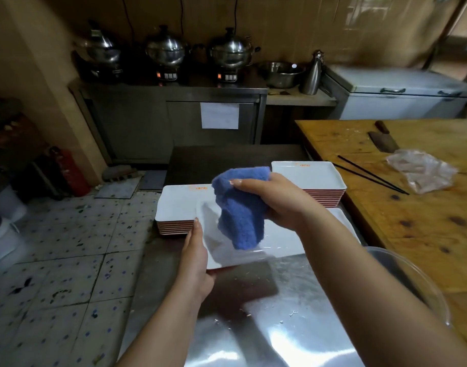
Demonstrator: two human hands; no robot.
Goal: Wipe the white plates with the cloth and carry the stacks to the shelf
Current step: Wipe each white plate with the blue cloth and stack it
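Observation:
My left hand [196,263] grips the left edge of a white rectangular plate [221,250], holding it tilted above the steel table [280,327]. My right hand [277,202] holds a blue cloth [240,207] bunched over the plate's upper face. Behind the held plate, one stack of white plates [178,205] sits at the left and another stack of white plates [310,176] at the right. More white plates [343,221] lie under my right forearm, mostly hidden.
A wooden table [412,207] at the right carries a cleaver [383,140], black chopsticks [372,174] and a plastic bag [423,169]. A clear bowl's rim [425,284] shows by my right arm. Steel pots [166,49] stand on the far counter. Tiled floor [68,247] lies left.

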